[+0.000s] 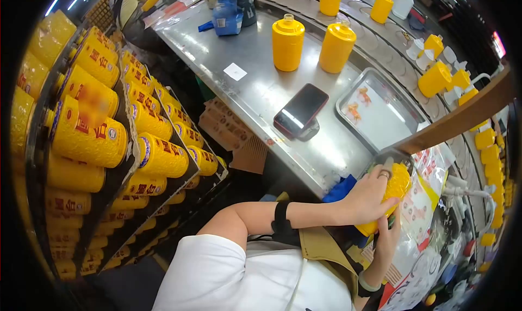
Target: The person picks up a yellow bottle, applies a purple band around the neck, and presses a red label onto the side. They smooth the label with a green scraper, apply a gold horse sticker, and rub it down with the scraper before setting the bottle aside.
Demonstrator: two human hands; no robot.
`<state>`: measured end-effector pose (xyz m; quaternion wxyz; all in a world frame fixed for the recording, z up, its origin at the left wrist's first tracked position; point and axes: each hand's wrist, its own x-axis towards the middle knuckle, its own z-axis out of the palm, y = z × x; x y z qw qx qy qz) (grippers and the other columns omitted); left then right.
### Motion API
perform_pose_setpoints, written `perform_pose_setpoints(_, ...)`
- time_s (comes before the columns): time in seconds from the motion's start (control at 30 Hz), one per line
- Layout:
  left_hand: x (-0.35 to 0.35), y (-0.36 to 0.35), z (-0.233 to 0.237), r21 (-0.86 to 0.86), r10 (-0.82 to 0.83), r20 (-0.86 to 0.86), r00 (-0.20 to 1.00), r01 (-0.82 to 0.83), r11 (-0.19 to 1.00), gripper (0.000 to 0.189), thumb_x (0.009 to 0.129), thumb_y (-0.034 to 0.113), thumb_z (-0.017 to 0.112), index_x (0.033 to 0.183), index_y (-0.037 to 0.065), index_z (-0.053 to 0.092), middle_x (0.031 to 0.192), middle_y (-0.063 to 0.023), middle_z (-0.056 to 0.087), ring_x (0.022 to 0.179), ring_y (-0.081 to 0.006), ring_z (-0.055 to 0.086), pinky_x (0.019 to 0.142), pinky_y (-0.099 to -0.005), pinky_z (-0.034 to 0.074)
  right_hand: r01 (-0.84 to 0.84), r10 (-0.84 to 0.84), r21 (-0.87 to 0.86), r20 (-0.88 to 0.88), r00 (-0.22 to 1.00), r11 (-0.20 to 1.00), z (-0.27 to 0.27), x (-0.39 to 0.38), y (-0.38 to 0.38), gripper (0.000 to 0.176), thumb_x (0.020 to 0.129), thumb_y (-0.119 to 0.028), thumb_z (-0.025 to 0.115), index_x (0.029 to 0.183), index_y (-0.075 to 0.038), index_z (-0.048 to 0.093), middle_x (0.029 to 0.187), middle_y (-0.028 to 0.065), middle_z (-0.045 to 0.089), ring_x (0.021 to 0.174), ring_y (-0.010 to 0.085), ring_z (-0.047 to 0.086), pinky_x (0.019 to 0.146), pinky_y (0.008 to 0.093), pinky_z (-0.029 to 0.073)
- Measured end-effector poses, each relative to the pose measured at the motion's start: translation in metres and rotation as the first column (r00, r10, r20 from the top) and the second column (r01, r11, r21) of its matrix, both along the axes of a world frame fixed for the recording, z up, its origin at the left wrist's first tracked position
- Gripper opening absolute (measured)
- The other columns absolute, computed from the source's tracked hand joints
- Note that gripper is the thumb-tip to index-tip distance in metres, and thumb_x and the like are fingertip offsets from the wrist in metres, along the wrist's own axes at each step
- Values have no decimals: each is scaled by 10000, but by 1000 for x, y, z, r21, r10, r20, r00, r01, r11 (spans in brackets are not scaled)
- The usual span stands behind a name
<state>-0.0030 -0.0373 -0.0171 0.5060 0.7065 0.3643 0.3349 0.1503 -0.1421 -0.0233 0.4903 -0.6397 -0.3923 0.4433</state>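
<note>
A yellow bottle with a textured surface [401,181] lies tilted at the table's near right edge. Across its upper side my left hand [364,196], wearing a ring, is closed on it. My right hand [387,240] grips the same bottle from below; its fingers are partly hidden. A small dark green item shows by the right fingers, too little of it to name. Blue cloth [340,188] rests beside my left wrist. Printed plastic sheets [427,199] lie just beyond the bottle.
On the metal table [244,99] stand two yellow bottles [287,41], a phone [302,111] and a tray [375,115] with small orange pieces. A conveyor [405,55] carries more bottles behind. Racks of labelled yellow bottles [89,131] fill the left. A brown bar [462,115] crosses at right.
</note>
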Motion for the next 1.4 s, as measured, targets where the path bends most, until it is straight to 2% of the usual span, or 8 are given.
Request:
perform_pose_setpoints(0.2, 1, 14, -9, 176, 76, -1, 997, -74, 982, 823, 880, 307, 793, 1457, -121, 392, 1418, -290, 453, 1264, -412, 556, 1120, -453, 432, 43, -44, -14, -107, 993, 999, 0, 5, -6, 710, 941, 20, 633, 1602, 21, 372, 1260, 70, 577, 972, 116, 555, 825, 249, 485)
perform_pose_setpoints(0.27, 10, 21, -24, -118, -36, 320, 947, 78, 990, 835, 867, 254, 820, 1491, -73, 371, 1427, -255, 486, 1308, -329, 550, 1115, -419, 446, 88, -93, -56, -96, 991, 994, -1, 3, -11, 702, 933, 20, 658, 1589, 16, 406, 1318, 79, 581, 970, 109, 557, 828, 253, 488)
perform_pose_setpoints(0.43, 14, 25, -22, -183, -103, 346, 933, 174, 968, 898, 853, 175, 824, 1518, -66, 270, 1352, -219, 548, 1275, -305, 577, 1094, -414, 464, 134, -137, -64, -43, 990, 989, 14, -5, -10, 710, 936, -2, 690, 1591, 1, 415, 1281, 82, 640, 931, 83, 562, 820, 251, 492)
perform_pose_setpoints(0.53, 11, 23, -11, -166, -132, 296, 946, 187, 968, 822, 874, 98, 795, 1504, -49, 289, 1326, -192, 564, 1221, -264, 608, 1043, -395, 504, 116, -111, -16, 166, 980, 993, 27, 13, -18, 476, 966, -75, 695, 1428, 2, 611, 1131, 43, 705, 856, 68, 549, 789, 239, 478)
perform_pose_setpoints(0.63, 7, 17, 6, -238, -113, 231, 966, 169, 956, 782, 896, 79, 777, 1502, -29, 294, 1317, -175, 574, 1184, -245, 630, 1009, -380, 527, 309, -300, -14, 196, 934, 951, 32, 47, -33, 207, 1006, -174, 668, 964, 20, 726, 768, -38, 618, 713, 50, 478, 664, 225, 395)
perform_pose_setpoints(0.8, 9, 15, 1, -194, -115, 335, 935, 188, 963, 756, 922, 98, 773, 1500, -15, 299, 1338, -152, 571, 1168, -225, 637, 982, -374, 548, 439, -354, -19, 559, 750, 898, 35, 83, -61, 218, 967, -168, 712, 905, 40, 711, 775, 64, 656, 719, 113, 549, 673, 298, 443)
perform_pose_setpoints(0.9, 3, 16, 0, -302, -154, 207, 966, 213, 929, 745, 943, 77, 749, 1522, -1, 287, 1371, -157, 562, 1182, -218, 634, 981, -377, 553, 417, -253, -31, 752, 608, 908, 27, 102, -79, 240, 927, -206, 746, 940, 33, 718, 870, 191, 688, 774, 333, 652, 754, 391, 510)
perform_pose_setpoints(1.4, 3, 13, -2, -402, -42, 185, 982, 115, 908, 803, 957, 17, 688, 1610, 62, 222, 1421, -148, 540, 1254, -252, 594, 1051, -404, 519, 814, 64, -250, 965, 255, 524, -30, 404, -200, 306, 920, -311, 689, 1079, -74, 798, 1053, 226, 755, 1005, 405, 727, 911, 494, 563)
